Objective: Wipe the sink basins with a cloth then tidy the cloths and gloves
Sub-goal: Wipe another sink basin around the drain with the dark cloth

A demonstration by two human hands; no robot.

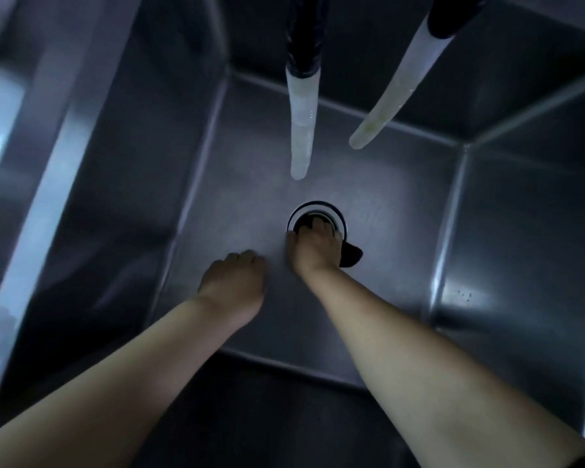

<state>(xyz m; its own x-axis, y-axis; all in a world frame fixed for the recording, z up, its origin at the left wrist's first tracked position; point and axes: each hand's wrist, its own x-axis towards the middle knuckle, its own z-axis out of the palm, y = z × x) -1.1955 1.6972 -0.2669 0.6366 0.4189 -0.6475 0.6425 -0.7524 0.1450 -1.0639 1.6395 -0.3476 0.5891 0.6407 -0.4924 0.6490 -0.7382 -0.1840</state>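
Steel sink basin (368, 184), right hand (314, 248) gripping dark cloth (350, 256) at drain (318, 214), left hand (235, 282) curled, empty

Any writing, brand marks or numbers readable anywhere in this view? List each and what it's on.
None: no readable text on the sink basin, the drain ring, or either of the two hoses.
The dark cloth under the right hand shows no label.
The left hand holds nothing printed.
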